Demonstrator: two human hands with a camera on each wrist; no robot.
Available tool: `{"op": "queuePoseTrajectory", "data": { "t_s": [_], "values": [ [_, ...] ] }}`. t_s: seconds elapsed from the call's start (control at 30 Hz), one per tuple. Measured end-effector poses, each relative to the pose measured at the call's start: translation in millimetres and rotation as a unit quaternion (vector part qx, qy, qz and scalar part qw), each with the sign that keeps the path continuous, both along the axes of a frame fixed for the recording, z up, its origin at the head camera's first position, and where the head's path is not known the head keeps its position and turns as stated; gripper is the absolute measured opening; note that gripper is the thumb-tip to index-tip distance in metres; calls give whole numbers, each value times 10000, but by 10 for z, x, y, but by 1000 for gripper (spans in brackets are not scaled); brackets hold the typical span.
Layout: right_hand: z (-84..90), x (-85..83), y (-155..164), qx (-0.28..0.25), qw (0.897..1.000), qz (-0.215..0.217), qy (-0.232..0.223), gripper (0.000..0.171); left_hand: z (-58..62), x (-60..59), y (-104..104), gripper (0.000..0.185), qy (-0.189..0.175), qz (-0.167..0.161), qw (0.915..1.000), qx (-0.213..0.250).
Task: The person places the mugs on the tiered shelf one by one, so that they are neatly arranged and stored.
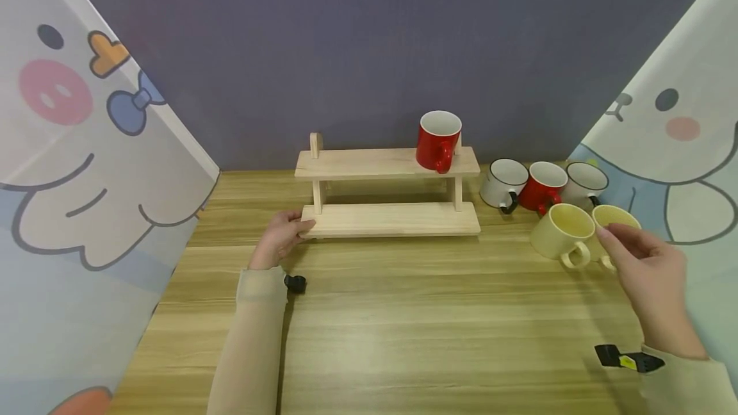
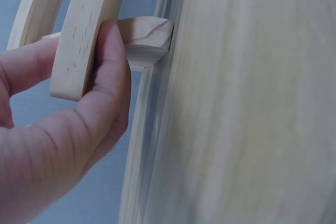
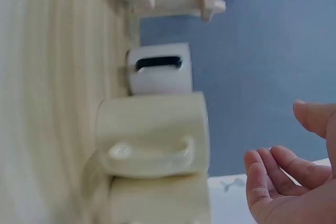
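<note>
Right grip: fingers loosely bent, thumb set apart from them, nothing between; it hovers near the yellow mugs, well right of the wooden rack.
Left grip: pinches the left end of the rack's lower board, thumb on top; a light hold should brace the rack without dragging it.
Outer yellow mug: upright on the worktop, right of the rack and nearest the right grip; if this is the one wanted, thumb and fingers would do best spread wider, then lowered squarely over its rim or wall before closing.
Inner yellow mug: just beside the outer one, on its rack side; whether the two touch cannot be told, so a straight lift looks safer than a sideways pull.
Handles: those of the yellow mugs face the person, beyond the rack's right end; fingertips should come down clear of them.
Back mugs: left white mug, lower red mug and right white mug line up right of the rack, behind the yellow pair; a low swing could knock them.
Upper red mug: upright on the rack's top board, toward its right end; any jolt to the rack could shift it.
</note>
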State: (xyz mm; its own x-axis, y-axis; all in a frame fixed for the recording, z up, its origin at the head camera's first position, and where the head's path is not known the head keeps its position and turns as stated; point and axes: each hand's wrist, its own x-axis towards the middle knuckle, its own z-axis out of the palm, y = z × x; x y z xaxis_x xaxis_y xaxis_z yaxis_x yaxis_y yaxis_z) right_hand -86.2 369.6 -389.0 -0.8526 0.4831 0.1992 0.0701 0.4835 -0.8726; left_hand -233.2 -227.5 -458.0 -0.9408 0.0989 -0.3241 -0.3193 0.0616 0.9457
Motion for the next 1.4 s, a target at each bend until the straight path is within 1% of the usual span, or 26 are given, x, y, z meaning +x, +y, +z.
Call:
{"op": "queuePoseTrajectory", "data": {
  "t_s": [0.07, 0.13, 0.23, 0.33, 0.37, 0.47, 0.63, 0.77, 0.87, 1.0, 1.1, 1.17, 1.4],
  "values": [
    [-52, 37, 59, 51, 9997, -58, -216, 18, 7, 7, -3, 66, 15, -10, 10000, -31],
    [-104, 65, 111, 150, 9988, -23, -475, 19, 9, 11, -7, 64, 22, 0, 10000, -69],
    [-190, 82, 169, 401, 9946, 131, -948, 36, 15, 20, -15, 62, -4, -9, 9999, -152],
    [-273, 65, 221, 667, 9880, 451, -1315, 55, 9, 23, -21, 62, -55, 18, 9998, -171],
    [-299, 51, 232, 723, 9860, 557, -1395, 59, 7, 25, -26, 62, -58, 2, 9998, -182],
    [-368, 6, 250, 906, 9814, 838, -1470, 62, 2, 29, -34, 63, -66, 10, 9997, -241],
    [-459, -56, 254, 1300, 9766, 1012, -1381, 58, -1, 31, -36, 68, -38, -30, 9994, -332],
    [-519, -92, 286, 1208, 9783, 1072, -1296, 55, -3, 27, -28, 73, -55, -26, 9995, -303],
    [-572, -124, 312, 937, 9824, 1163, -1118, 51, 6, 27, -13, 73, -57, -19, 9997, -225],
    [-637, -164, 333, 512, 9848, 1489, -733, 44, 26, 34, -2, 72, -54, -6, 9998, -208],
    [-675, -189, 347, 262, 9826, 1772, -489, 41, 26, 33, 1, 71, -51, -8, 9998, -205],
    [-695, -204, 357, 135, 9805, 1918, -408, 41, 22, 29, 3, 70, -28, -19, 9998, -202],
    [-755, -241, 389, -350, 9729, 2254, -377, 41, 25, 25, 19, 64, -13, 70, 9999, -99]
  ]
}}
